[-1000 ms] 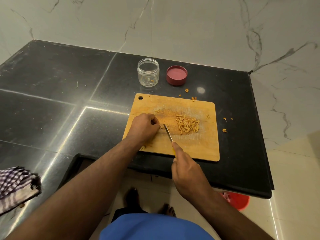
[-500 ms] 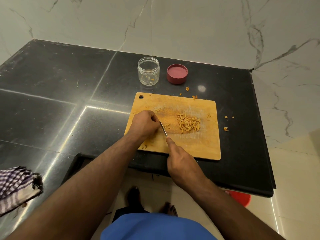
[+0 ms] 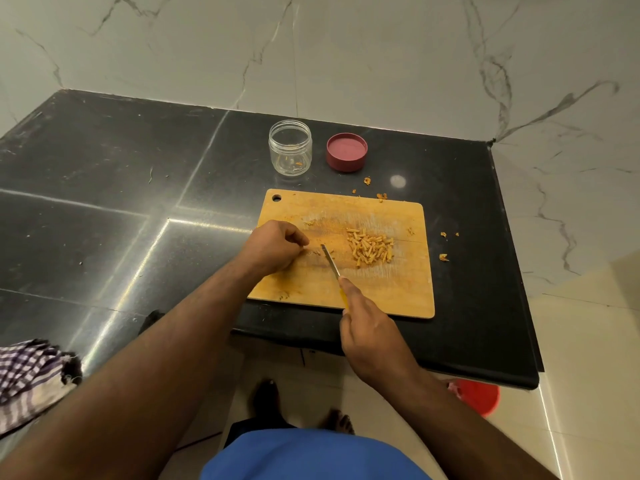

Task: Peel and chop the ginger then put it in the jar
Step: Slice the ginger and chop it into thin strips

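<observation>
The ginger (image 3: 370,250) lies as a heap of short yellow sticks on the right half of the board (image 3: 381,292). Since half a second ago the knife (image 3: 330,260) has drawn back from the left hand (image 3: 273,247) toward the heap, so slicing looks nearly finished. The right hand (image 3: 370,334) grips the handle, the left curls on a scrap I cannot make out; the jar (image 3: 290,147) beyond holds only crumbs.

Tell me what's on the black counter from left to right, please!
checked cloth → left hand → jar → knife → lid → chopped ginger pile → ginger scrap
</observation>
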The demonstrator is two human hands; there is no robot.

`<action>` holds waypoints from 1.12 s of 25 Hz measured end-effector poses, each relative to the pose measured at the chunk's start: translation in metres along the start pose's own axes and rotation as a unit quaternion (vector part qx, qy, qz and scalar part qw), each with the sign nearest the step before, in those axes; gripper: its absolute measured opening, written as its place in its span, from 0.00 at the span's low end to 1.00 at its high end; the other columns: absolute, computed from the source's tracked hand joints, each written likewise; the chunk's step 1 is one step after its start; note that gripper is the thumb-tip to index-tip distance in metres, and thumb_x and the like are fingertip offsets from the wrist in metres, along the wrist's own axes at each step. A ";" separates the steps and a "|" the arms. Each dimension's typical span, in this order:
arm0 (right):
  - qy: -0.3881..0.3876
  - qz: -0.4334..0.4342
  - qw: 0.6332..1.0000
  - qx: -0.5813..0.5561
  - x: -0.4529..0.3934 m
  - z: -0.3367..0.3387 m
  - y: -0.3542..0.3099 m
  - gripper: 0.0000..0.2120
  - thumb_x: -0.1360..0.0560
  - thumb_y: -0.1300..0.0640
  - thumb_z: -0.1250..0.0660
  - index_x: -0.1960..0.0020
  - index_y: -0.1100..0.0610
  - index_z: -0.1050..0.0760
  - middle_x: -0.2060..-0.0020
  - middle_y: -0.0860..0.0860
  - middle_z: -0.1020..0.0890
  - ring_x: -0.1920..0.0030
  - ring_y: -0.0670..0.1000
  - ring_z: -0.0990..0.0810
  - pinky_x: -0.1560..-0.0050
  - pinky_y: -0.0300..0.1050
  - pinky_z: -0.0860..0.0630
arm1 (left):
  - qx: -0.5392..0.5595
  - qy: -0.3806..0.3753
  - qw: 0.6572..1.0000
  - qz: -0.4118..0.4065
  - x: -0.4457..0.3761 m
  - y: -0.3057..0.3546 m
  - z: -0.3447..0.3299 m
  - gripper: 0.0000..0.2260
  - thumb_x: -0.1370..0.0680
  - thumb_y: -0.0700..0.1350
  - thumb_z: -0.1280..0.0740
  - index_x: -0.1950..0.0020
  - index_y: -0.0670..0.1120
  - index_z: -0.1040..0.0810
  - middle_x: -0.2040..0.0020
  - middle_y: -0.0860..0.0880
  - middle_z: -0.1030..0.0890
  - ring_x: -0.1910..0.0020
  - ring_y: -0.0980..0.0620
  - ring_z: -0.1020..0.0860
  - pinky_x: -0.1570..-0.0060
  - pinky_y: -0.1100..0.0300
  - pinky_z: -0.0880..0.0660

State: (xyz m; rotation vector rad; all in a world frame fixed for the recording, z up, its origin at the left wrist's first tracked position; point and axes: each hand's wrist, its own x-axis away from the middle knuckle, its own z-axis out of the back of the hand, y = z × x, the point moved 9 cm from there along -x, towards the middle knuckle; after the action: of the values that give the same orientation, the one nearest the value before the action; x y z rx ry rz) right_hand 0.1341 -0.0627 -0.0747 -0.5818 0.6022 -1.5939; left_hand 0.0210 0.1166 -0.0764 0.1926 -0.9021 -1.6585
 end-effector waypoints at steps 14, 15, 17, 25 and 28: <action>0.014 0.008 0.999 0.032 0.014 0.002 0.018 0.25 0.16 0.58 0.46 0.21 0.54 0.45 0.33 0.53 0.26 0.45 0.52 0.22 0.46 0.45 0.25 | -0.083 -0.089 0.992 -0.030 0.034 -0.021 0.002 0.04 0.23 0.41 0.28 0.50 0.49 0.17 0.56 0.51 0.19 0.56 0.53 0.22 0.59 0.63 0.28; -0.009 -0.005 1.000 0.025 0.015 -0.002 0.018 0.25 0.16 0.57 0.46 0.20 0.51 0.46 0.33 0.52 0.26 0.45 0.52 0.22 0.46 0.47 0.25 | -0.094 -0.094 0.991 -0.032 0.035 -0.021 0.001 0.04 0.23 0.41 0.28 0.51 0.50 0.17 0.56 0.51 0.19 0.56 0.53 0.23 0.60 0.63 0.28; -0.015 -0.042 0.999 0.024 0.017 0.002 0.029 0.26 0.16 0.56 0.46 0.20 0.49 0.46 0.34 0.53 0.25 0.46 0.51 0.22 0.49 0.46 0.26 | -0.120 -0.098 0.987 -0.033 0.038 -0.025 0.002 0.04 0.24 0.42 0.27 0.53 0.50 0.18 0.58 0.52 0.20 0.58 0.55 0.24 0.62 0.63 0.30; 0.012 -0.040 0.999 -0.023 0.012 0.015 0.022 0.25 0.17 0.57 0.45 0.21 0.50 0.44 0.35 0.52 0.25 0.43 0.49 0.24 0.45 0.45 0.26 | -0.177 -0.118 0.976 -0.045 0.053 -0.026 -0.004 0.05 0.26 0.45 0.25 0.52 0.51 0.19 0.58 0.56 0.23 0.59 0.58 0.26 0.64 0.66 0.34; -0.001 -0.044 0.998 -0.033 0.014 0.009 0.021 0.25 0.17 0.56 0.45 0.21 0.49 0.44 0.38 0.52 0.24 0.49 0.45 0.25 0.53 0.38 0.30 | -0.184 -0.119 0.975 -0.044 0.054 -0.025 -0.008 0.04 0.26 0.43 0.27 0.55 0.51 0.21 0.59 0.54 0.23 0.60 0.57 0.26 0.65 0.64 0.33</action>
State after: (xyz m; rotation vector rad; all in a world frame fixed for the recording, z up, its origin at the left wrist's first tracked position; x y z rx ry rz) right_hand 0.1540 -0.0786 -0.0824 -0.6657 0.6370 -1.6613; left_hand -0.0100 0.0657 -0.0796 -0.2273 -0.7513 -1.9260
